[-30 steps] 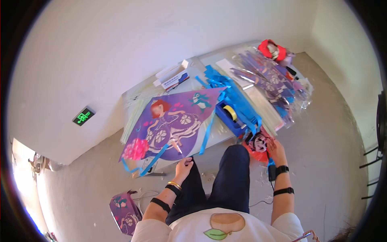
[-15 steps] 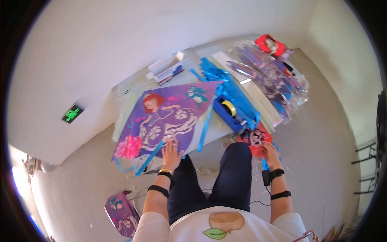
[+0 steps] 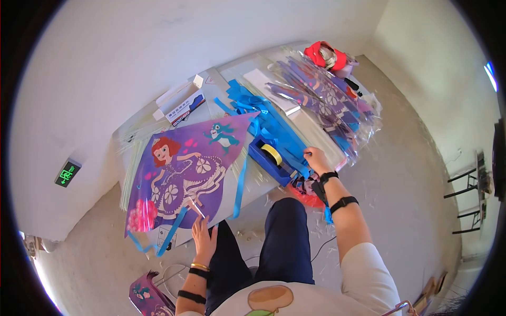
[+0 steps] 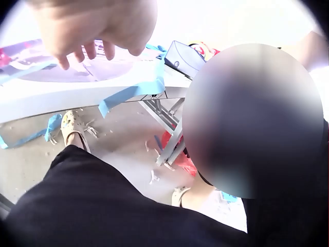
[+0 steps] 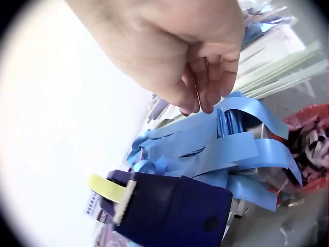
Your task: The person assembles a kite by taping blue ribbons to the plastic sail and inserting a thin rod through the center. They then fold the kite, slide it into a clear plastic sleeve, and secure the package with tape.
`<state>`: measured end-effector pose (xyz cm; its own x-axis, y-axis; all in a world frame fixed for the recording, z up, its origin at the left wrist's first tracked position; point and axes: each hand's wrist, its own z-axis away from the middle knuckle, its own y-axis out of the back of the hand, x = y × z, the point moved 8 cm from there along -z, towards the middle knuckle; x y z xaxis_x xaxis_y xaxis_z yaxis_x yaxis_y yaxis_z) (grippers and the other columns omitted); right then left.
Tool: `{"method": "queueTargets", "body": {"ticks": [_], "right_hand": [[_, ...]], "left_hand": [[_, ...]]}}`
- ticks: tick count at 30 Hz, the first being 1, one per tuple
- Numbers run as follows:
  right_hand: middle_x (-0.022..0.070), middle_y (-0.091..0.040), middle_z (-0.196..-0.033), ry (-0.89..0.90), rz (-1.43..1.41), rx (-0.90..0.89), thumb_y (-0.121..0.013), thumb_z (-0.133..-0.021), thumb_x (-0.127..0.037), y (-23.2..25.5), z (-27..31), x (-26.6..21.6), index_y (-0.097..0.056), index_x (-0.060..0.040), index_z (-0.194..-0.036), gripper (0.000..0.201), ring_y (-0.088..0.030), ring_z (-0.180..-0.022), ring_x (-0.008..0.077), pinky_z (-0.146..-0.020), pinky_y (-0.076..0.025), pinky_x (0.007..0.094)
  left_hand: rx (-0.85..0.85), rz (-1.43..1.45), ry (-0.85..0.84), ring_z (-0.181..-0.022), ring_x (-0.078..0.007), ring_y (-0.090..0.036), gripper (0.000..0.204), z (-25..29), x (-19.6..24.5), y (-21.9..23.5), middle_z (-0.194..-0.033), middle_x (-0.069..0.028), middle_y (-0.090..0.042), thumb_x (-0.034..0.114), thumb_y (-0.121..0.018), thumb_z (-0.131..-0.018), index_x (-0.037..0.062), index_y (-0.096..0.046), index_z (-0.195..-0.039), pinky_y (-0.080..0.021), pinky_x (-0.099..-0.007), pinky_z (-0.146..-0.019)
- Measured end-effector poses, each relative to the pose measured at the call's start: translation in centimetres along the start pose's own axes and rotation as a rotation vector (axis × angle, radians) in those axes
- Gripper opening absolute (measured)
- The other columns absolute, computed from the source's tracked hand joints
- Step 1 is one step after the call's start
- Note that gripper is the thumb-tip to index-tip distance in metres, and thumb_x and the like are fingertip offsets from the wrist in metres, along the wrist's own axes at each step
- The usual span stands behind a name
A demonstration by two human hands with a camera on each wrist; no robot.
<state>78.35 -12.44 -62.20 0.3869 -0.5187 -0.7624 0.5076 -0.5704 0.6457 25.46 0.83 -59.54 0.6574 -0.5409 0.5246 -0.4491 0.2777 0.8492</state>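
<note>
A purple kite (image 3: 179, 174), printed with a red-haired princess and a teal animal, lies spread on the table with blue strips trailing from its corners. My left hand (image 3: 203, 239) is at its lower edge, fingers extended, just over the print. In the right wrist view, my right hand (image 5: 175, 51) hovers above a pile of blue ribbon strips (image 5: 190, 144), thumb and fingertips close together with nothing visible between them. Nearer the table's front stands a dark blue tape dispenser (image 3: 266, 163) with a yellow tape roll (image 3: 271, 154).
Clear-wrapped kites (image 3: 327, 95) are heaped at the right, near a red cloth item (image 3: 324, 55). An opened white box (image 3: 184, 108) stands at the back. Pale thin rods lie along both sides. A red bag (image 3: 303, 196) hangs low beside the table's front edge.
My right hand has moved from the red bag up to the ribbon pile. My left hand went onto the kite and then back to its lower edge. The head view has swung right.
</note>
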Motion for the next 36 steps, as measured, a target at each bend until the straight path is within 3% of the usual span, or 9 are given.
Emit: {"method": "queueTargets", "body": {"ticks": [6,13,15,19,25,27,29,33,36], "right_hand": [[0.0201,-0.074,-0.097,0.250,0.474,0.110,-0.083,-0.079,-0.026,-3.2,-2.9,-3.5,-0.073,-0.0041,-0.092,0.027,-0.069,-0.097,0.0359,-0.085,-0.053,0.0479],[0.0150,-0.070,-0.093,-0.059,0.434,-0.065,-0.081,-0.081,-0.026,-3.8,-5.9,0.5,-0.075,-0.0083,-0.084,0.019,-0.066,-0.095,0.0378,-0.084,-0.053,0.0466],[0.0165,-0.072,-0.088,0.284,0.591,0.033,-0.077,-0.086,-0.025,-2.9,-6.0,-2.5,-0.076,-0.0077,-0.088,0.017,-0.068,-0.085,0.0374,-0.076,-0.054,0.0487],[0.0177,-0.073,-0.088,0.468,0.444,0.139,-0.071,-0.091,-0.023,0.2,-4.7,-8.3,-0.076,-0.0067,-0.091,0.017,-0.068,-0.078,0.0380,-0.069,-0.053,0.0464],[-0.0030,-0.067,-0.084,0.099,-0.445,-0.283,-0.068,-0.098,-0.026,-0.3,1.6,-13.6,-0.072,-0.0020,-0.102,0.025,-0.056,-0.075,0.0048,-0.065,-0.046,0.0255],[-0.0031,-0.067,-0.087,0.046,-0.525,-0.467,-0.068,-0.098,-0.023,-1.1,7.9,-15.9,-0.071,-0.0027,-0.098,0.021,-0.057,-0.082,0.0050,-0.071,-0.047,0.0238],[-0.0051,-0.065,-0.089,0.068,-0.636,-0.658,-0.068,-0.098,-0.020,-2.2,15.0,-18.1,-0.070,-0.0054,-0.096,0.015,-0.057,-0.084,0.0048,-0.078,-0.048,0.0243],[-0.0046,-0.066,-0.091,0.024,-0.670,-1.011,-0.066,-0.101,-0.022,-4.9,25.9,-15.7,-0.070,-0.0030,-0.100,0.019,-0.058,-0.086,0.0041,-0.080,-0.048,0.0251],[-0.0026,-0.068,-0.088,0.018,-0.548,-1.123,-0.068,-0.099,-0.024,-5.0,30.7,-12.7,-0.071,-0.0012,-0.101,0.023,-0.058,-0.083,0.0051,-0.078,-0.048,0.0255]], "left_hand": [[-0.049,0.058,0.002,-0.125,-0.0415,-0.048,0.045,1.6,0.1,-0.8,-0.139,-0.0196,-0.049,0.023,-0.066,-0.094,0.0060,-0.055,-0.133,-0.038,-0.0513,-0.109],[-0.110,0.109,-0.018,-0.124,-0.0402,-0.050,0.040,0.3,1.9,-1.2,-0.137,-0.0187,-0.052,0.022,-0.068,-0.092,0.0063,-0.059,-0.128,-0.040,-0.0491,-0.107],[-0.127,0.140,-0.033,-0.123,-0.0399,-0.051,0.040,-0.4,3.0,-1.4,-0.135,-0.0183,-0.053,0.022,-0.069,-0.092,0.0062,-0.059,-0.127,-0.041,-0.0485,-0.107],[-0.208,0.271,-0.119,-0.121,-0.0385,-0.054,0.038,-1.8,6.4,-2.4,-0.130,-0.0168,-0.057,0.021,-0.069,-0.092,0.0060,-0.060,-0.126,-0.043,-0.0462,-0.105],[-0.470,0.672,-0.038,-0.118,-0.0309,-0.060,0.038,-4.1,12.5,-5.2,-0.129,-0.0125,-0.063,0.031,-0.057,-0.102,0.0050,-0.060,-0.130,-0.046,-0.0407,-0.101],[-0.543,0.867,0.022,-0.117,-0.0277,-0.061,0.043,-5.2,14.3,-6.9,-0.129,-0.0114,-0.065,0.037,-0.052,-0.106,0.0040,-0.060,-0.132,-0.046,-0.0390,-0.101],[-0.785,1.682,0.437,-0.123,-0.0275,-0.061,0.060,-5.7,16.6,-8.7,-0.128,-0.0146,-0.065,0.050,-0.047,-0.106,-0.0015,-0.056,-0.135,-0.045,-0.0411,-0.107],[-0.777,1.932,0.322,-0.117,-0.0283,-0.064,0.055,-10.0,19.1,-3.7,-0.122,-0.0165,-0.068,0.046,-0.053,-0.104,-0.0003,-0.055,-0.134,-0.048,-0.0415,-0.104],[-0.247,1.771,0.355,-0.107,-0.0273,-0.068,0.041,-13.5,12.7,0.4,-0.117,-0.0172,-0.070,0.038,-0.061,-0.102,0.0024,-0.060,-0.124,-0.054,-0.0393,-0.093]]}}
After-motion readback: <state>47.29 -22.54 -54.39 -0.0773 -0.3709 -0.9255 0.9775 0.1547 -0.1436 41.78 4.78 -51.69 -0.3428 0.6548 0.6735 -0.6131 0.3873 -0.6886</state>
